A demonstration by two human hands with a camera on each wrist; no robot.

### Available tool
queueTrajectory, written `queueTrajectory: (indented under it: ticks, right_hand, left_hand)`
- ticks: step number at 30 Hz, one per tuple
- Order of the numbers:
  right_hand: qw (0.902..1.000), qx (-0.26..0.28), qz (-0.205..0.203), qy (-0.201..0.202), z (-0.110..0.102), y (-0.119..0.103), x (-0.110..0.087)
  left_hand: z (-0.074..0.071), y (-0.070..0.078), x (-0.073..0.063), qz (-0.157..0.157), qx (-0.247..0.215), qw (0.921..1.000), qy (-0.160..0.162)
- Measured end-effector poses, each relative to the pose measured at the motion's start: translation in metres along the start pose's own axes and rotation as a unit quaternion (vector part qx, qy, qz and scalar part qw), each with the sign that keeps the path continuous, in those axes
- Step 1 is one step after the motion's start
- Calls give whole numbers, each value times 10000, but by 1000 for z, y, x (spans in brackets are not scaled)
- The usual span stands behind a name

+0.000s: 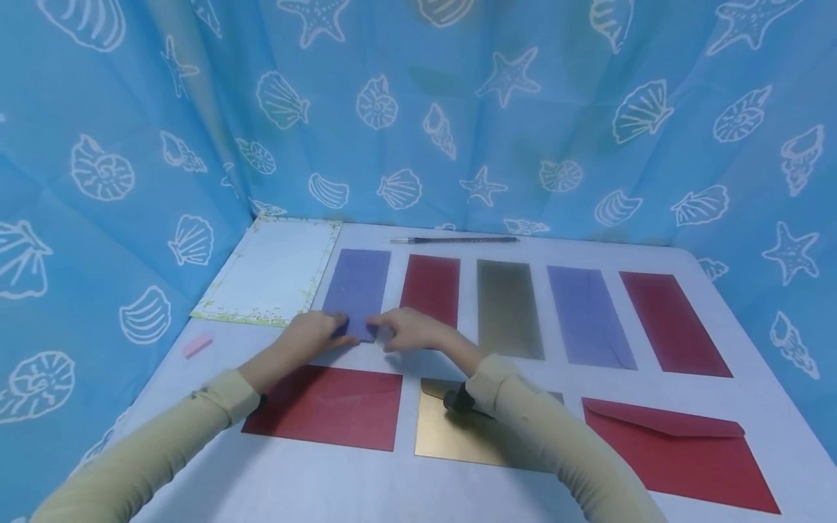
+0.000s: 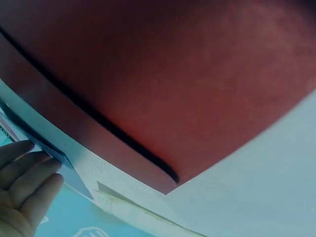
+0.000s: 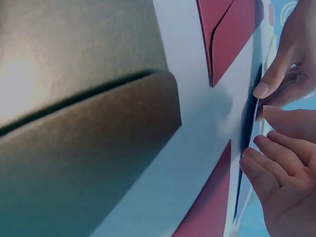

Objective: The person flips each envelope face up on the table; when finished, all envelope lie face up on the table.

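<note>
A purple envelope [image 1: 357,283] lies at the left end of the back row, its long side running away from me. My left hand [image 1: 319,330] is at its near left corner, thumb reaching along the near edge. Fairly straight fingers [image 2: 34,170] of that hand show beside the envelope in the left wrist view. My right hand [image 1: 413,329] touches the near right side of the envelope, forefinger extended onto it. In the right wrist view, loosely extended fingers [image 3: 269,160] meet the envelope's edge, close to the left thumb.
A red envelope [image 1: 428,290], a gold one [image 1: 510,309], another purple one [image 1: 591,316] and a red one [image 1: 676,323] continue the back row. Nearer envelopes are red [image 1: 353,410], gold [image 1: 438,428] and red [image 1: 686,457]. Bordered paper [image 1: 271,269], a pink eraser [image 1: 197,345] and a brush [image 1: 458,240] lie around.
</note>
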State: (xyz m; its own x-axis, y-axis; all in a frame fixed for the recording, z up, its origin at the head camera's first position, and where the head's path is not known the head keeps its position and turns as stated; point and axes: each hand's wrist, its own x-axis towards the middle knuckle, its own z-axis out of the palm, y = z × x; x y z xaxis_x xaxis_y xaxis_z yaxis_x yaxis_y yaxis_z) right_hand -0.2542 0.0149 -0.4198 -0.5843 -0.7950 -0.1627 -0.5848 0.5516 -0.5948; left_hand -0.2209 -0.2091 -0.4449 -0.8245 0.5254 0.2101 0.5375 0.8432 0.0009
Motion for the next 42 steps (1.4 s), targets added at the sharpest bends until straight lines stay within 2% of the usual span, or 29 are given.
queueTrajectory:
  ticks: [4, 9, 11, 14, 17, 20, 23, 27, 30, 35, 42]
  right_hand:
    - [9995, 41, -164, 283, -6, 4, -9]
    - [9977, 113, -45, 660, -12, 8, -18]
    - [9975, 136, 20, 691, -13, 9, -20]
    - [9974, 179, 64, 691, -15, 9, -22]
    - [9975, 175, 99, 682, -16, 10, -23]
    - [9975, 149, 128, 685, -16, 10, -23]
    - [9975, 169, 140, 678, -17, 10, -23]
    - [9975, 179, 168, 660, -17, 11, -23]
    - [9975, 134, 186, 669, -16, 12, -23]
    - [9975, 100, 210, 663, -16, 11, -24]
    - [9980, 196, 216, 561, -13, 11, -22]
  left_hand:
    - [2, 3, -3, 265, 135, 9993, 216]
    - [0, 6, -14, 846, 647, 9928, 546]
    - [-2, 8, -16, 957, 705, 9911, 604]
    - [-4, 11, -12, 734, 419, 9953, 478]
    - [-5, 12, -2, 184, 40, 9997, 165]
    - [-5, 9, 6, -381, -163, 9988, -263]
    - [-6, 4, 8, -672, -268, 9958, -561]
    - [-6, 0, 10, -543, -208, 9964, -616]
    - [-7, 0, 11, -318, 48, 9980, -547]
    - [-10, 2, 12, -139, 361, 9971, -649]
    - [-10, 5, 6, 124, 222, 9985, -481]
